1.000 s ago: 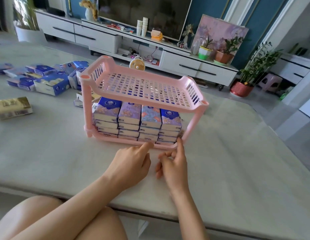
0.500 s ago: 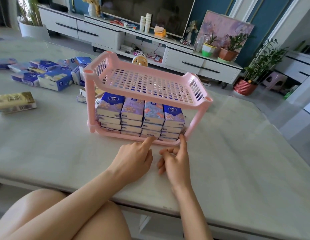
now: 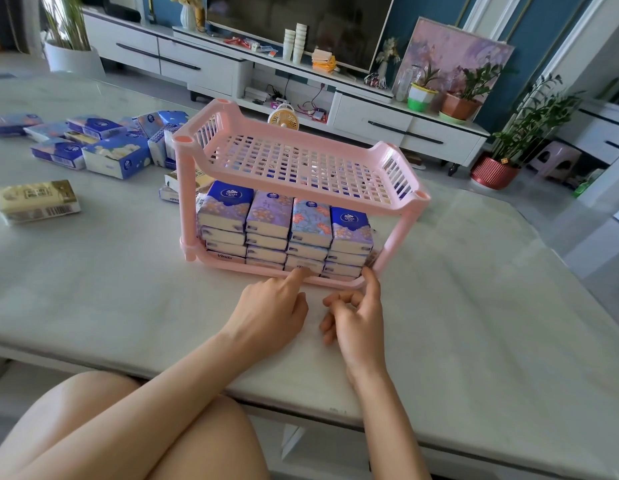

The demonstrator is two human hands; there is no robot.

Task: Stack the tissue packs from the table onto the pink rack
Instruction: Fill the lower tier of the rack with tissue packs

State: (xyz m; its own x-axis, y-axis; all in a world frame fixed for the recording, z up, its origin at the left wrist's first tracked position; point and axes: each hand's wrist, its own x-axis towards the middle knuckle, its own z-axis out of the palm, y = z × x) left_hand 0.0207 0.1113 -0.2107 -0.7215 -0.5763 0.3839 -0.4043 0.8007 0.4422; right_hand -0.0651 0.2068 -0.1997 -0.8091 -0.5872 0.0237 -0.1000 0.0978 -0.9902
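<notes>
**Figure. Squaring the lower tier before the upper tier is loaded.** Both hands lay low on the table point(image 3: 93, 278), directly in front of the pink rack point(image 3: 188, 202).

The left hand point(image 3: 270, 317) held nothing. Its forefinger point(image 3: 298, 274) was stretched out, with the tip against the lowest pack of the third column at the rack's front rim, and its other fingers were folded under.

The right hand point(image 3: 356, 317), just beside the left, was likewise empty. Its forefinger point(image 3: 370, 278) touched the rack's near corner by the foot of the post, and the remaining fingers were loosely bent.

Just beyond the fingertips, the stacked tissue packs point(image 3: 283, 230) filled the lower tier in four columns. Above them, the upper tier point(image 3: 301, 161) carried nothing.

The loose tissue packs point(image 3: 114, 157) lay in a scatter well off to the left of the left hand and farther away. One beige pack point(image 3: 36, 200) lay apart from them, nearer the table's edge.

The step in hand was judged to be alignment: nudging the bottom packs flush while steadying the frame. By that reading the task stood roughly half done.

The next move would call for a long reach leftward to the scatter, a grip across one pack's width, and a lift over the raised side rail. The first pack would best be laid flat in a corner, so that later rows sit square.
</notes>
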